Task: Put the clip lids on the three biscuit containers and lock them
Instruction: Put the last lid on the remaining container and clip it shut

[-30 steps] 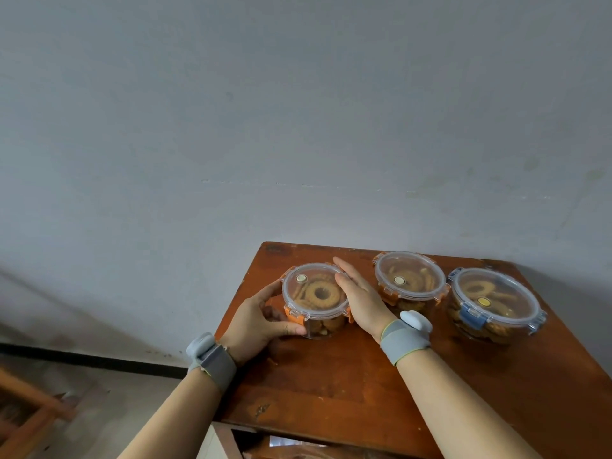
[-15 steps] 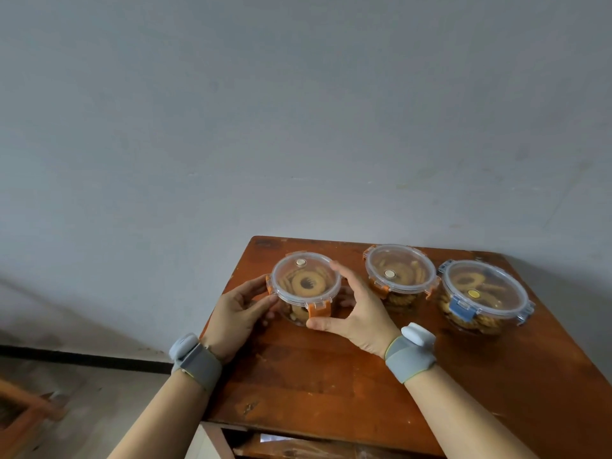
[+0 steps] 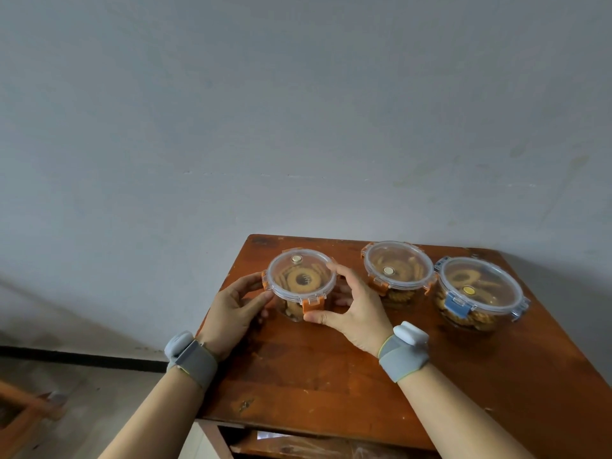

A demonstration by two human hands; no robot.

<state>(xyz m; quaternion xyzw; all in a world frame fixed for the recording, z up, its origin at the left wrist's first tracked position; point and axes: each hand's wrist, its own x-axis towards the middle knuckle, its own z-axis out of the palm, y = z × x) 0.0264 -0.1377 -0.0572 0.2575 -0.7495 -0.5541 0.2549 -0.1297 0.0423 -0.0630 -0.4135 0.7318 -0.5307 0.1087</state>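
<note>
left hand (image 3: 235,306) cupping the left container (image 3: 300,283) at its 9 o'clock | right hand (image 3: 357,308) pinching its orange front clip (image 3: 313,305) at 6 | other two containers (image 3: 398,270) (image 3: 480,292) lidded, off at 3 on the table (image 3: 331,376)

Three lidded biscuit containers stand on one worktop (image 3: 364,376): two with orange clips (image 3: 300,283) (image 3: 398,266), one with blue clips (image 3: 480,289) at three o'clock. Two hands (image 3: 233,304) (image 3: 359,309), two wristbands (image 3: 190,357) (image 3: 405,349).

A plain grey-blue wall (image 3: 265,111) fills the far scene; a worn brown wooden table (image 3: 331,376) stands against it at right; a dark skirting strip (image 3: 66,357) meets pale floor (image 3: 99,402) at left.
</note>
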